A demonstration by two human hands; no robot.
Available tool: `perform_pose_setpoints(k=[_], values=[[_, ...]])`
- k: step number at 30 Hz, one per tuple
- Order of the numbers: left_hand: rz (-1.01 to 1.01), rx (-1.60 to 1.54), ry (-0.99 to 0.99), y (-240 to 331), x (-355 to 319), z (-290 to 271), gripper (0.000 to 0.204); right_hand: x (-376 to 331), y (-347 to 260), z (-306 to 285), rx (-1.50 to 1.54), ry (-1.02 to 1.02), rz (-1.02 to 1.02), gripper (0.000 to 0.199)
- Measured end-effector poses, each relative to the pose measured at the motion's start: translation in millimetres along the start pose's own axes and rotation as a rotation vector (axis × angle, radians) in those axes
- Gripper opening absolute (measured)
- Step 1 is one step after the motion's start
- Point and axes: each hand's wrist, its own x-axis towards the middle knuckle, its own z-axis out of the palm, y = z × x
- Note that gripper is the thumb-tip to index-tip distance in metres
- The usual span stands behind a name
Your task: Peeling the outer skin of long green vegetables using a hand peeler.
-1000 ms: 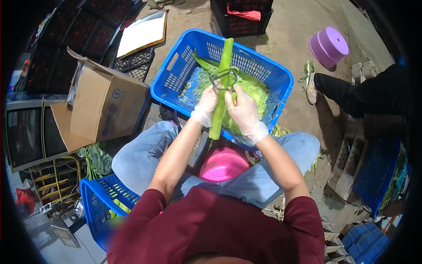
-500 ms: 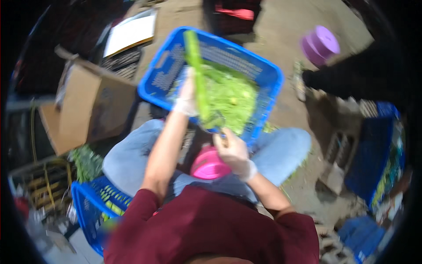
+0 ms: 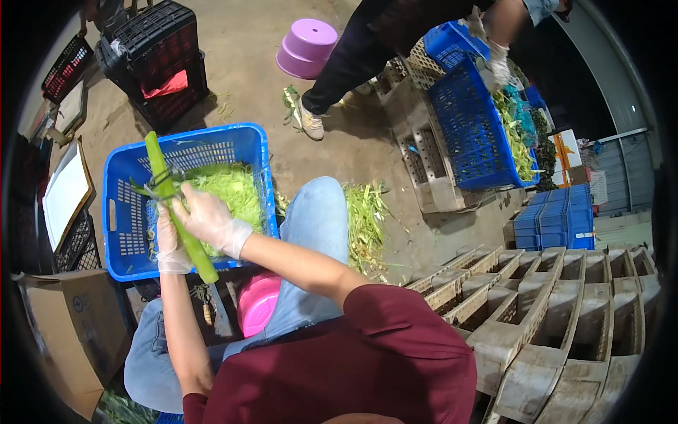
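My left hand (image 3: 169,240), in a clear glove, grips a long peeled green vegetable stalk (image 3: 200,258) that looks like celtuce. The stalk slants over a blue plastic basket (image 3: 254,145). Also gloved, my right hand (image 3: 212,218) is closed on what looks like a peeler (image 3: 159,178), whose handle is mostly hidden by the fingers. Its metal head lies across the upper part of the stalk, with a strip of peel hanging there. Pale green peelings (image 3: 236,191) fill much of the basket.
A pink tub (image 3: 258,300) sits between my legs. Leafy scraps (image 3: 367,226) lie right of my knee. A co-worker's leg (image 3: 346,67) stands ahead, near a purple stool (image 3: 308,48) and a tilted blue crate (image 3: 470,127). Pallets (image 3: 537,304) lie right, a cardboard box (image 3: 74,332) left.
My view has swung right, so the basket appears further left. My right hand and the peeler have moved from the stalk's near end to its far part. The left hand still holds the stalk.
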Motion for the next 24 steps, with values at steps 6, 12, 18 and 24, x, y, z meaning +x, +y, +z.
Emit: perform_pose_setpoints(k=[6, 12, 18, 24], values=[[-0.137, 0.040, -0.128, 13, 5, -26, 0.047, -78, 9, 7, -0.020, -0.110, -0.008, 0.032], [0.208, 0.015, 0.249, 34, 4, -37, 0.046, -124, 28, -12, -0.039, -0.312, 0.146, 0.031], [0.137, -0.192, 0.144, 33, -7, -30, 0.049, -96, 48, 1, 0.206, -0.125, 0.222, 0.042], [0.244, -0.049, 0.344, 10, 5, -8, 0.043, -81, 44, 24, 0.697, -0.316, 0.322, 0.023]])
